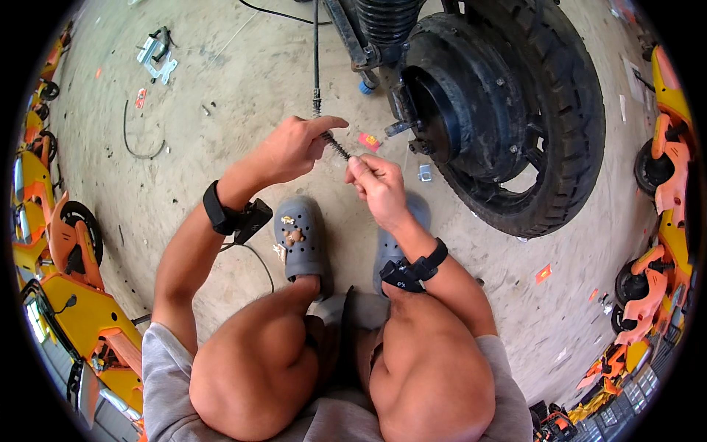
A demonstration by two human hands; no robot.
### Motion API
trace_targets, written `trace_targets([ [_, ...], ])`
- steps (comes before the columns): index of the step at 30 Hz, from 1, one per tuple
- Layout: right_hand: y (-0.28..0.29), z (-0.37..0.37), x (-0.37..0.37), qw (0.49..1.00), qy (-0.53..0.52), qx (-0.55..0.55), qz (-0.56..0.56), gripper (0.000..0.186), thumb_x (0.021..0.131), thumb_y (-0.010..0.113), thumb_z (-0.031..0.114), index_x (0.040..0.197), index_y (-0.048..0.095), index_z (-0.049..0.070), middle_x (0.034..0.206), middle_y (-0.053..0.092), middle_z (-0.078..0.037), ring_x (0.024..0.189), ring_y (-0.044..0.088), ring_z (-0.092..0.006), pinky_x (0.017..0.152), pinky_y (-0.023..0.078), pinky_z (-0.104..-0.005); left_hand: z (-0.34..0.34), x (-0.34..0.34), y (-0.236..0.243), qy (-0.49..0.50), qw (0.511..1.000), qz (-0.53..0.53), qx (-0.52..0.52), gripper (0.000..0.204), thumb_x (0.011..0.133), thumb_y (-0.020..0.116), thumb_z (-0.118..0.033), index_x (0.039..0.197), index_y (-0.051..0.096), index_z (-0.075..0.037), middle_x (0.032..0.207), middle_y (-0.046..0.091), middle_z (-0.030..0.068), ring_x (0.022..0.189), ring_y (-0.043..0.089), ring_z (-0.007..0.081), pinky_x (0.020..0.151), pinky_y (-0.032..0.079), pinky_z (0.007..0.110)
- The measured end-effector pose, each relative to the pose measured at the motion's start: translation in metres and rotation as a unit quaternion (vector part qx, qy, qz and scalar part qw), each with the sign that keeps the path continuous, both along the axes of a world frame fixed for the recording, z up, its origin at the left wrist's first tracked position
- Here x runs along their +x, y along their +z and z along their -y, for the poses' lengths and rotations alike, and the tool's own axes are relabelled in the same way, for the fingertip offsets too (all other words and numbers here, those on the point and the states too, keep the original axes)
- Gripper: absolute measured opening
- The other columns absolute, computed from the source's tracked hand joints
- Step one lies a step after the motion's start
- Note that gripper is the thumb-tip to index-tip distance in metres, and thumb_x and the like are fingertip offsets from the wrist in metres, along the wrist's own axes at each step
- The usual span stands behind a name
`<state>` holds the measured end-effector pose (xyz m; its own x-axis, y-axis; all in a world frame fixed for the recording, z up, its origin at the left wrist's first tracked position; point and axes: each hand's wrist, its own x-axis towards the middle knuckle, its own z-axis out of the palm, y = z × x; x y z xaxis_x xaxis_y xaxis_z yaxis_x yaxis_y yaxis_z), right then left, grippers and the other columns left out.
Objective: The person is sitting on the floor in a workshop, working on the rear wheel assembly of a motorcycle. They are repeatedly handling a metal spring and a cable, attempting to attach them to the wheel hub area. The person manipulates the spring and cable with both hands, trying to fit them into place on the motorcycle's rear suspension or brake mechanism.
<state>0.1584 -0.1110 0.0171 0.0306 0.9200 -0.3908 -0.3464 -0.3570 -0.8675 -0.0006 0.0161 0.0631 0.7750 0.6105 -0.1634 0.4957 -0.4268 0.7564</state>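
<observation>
A black cable [317, 55] hangs down from the top of the view and ends in a dark coil spring [336, 146] stretched between my hands. My left hand [293, 149] is closed around the upper part of the spring, its index finger pointing right. Between thumb and fingers, my right hand [378, 184] pinches the spring's lower end. Just right of both hands stands a wheel with a black hub [471, 103] and knobbly tyre [578, 96]. A short axle end [400, 128] sticks out of the hub toward my hands.
A black shock absorber [387, 22] rises beside the wheel. On the concrete floor lie a metal bracket [156, 59], a bent black cable piece [140, 153], a small blue-grey part [425, 173] and red paper scraps [543, 274]. Orange and yellow vehicles [81, 309] line both sides.
</observation>
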Motion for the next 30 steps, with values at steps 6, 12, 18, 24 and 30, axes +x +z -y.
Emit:
trace_targets([
  [6,-0.007,0.001,0.013,0.982,-0.021,-0.057,-0.176,0.033,0.099,0.054,0.026,0.075,0.059,0.004,0.06,0.044,0.004,0.05,0.032,-0.0026,0.044,0.023,-0.0201,0.025,-0.018,0.008,0.05,0.995,0.077,0.025,0.036,0.091,0.053,-0.002,0.126,0.055,-0.009,0.066,0.063,0.0091,0.063,0.066,0.021,0.06,0.051,0.032],
  [12,-0.013,0.001,0.014,0.972,-0.018,-0.059,-0.225,0.033,0.099,0.053,0.026,0.075,0.06,0.004,0.06,0.044,0.004,0.048,0.032,-0.003,0.043,0.023,-0.0204,0.049,-0.041,-0.047,0.141,0.987,-0.078,-0.014,0.033,0.094,0.058,-0.017,0.123,0.056,-0.002,0.094,0.069,0.0141,0.084,0.069,0.0217,0.072,0.054,0.034],
  [18,-0.012,-0.001,0.007,0.973,-0.006,-0.079,-0.218,0.029,0.1,0.052,0.026,0.08,0.061,0.006,0.063,0.046,0.004,0.05,0.033,-0.0025,0.043,0.023,-0.0195,0.062,0.006,-0.042,0.21,0.778,0.229,-0.546,0.039,0.1,0.052,-0.028,0.118,0.06,0.005,0.109,0.064,0.0126,0.096,0.062,0.0194,0.092,0.048,0.038],
  [24,-0.008,0.0,0.006,0.972,-0.048,-0.078,-0.216,0.026,0.1,0.052,0.025,0.083,0.061,0.007,0.063,0.048,0.005,0.049,0.033,-0.0022,0.044,0.024,-0.0187,0.076,0.031,-0.044,0.312,0.734,0.293,-0.528,0.033,0.098,0.056,-0.028,0.105,0.065,0.002,0.097,0.065,0.0082,0.089,0.062,0.0172,0.087,0.049,0.037],
  [30,-0.01,-0.003,0.014,0.968,-0.069,-0.079,-0.226,0.029,0.098,0.055,0.025,0.075,0.058,0.007,0.063,0.047,0.004,0.05,0.034,-0.003,0.044,0.025,-0.0192,0.056,0.043,-0.036,0.362,0.75,0.315,-0.456,0.033,0.099,0.054,-0.025,0.104,0.065,0.006,0.104,0.068,0.0141,0.096,0.065,0.0208,0.091,0.05,0.035],
])
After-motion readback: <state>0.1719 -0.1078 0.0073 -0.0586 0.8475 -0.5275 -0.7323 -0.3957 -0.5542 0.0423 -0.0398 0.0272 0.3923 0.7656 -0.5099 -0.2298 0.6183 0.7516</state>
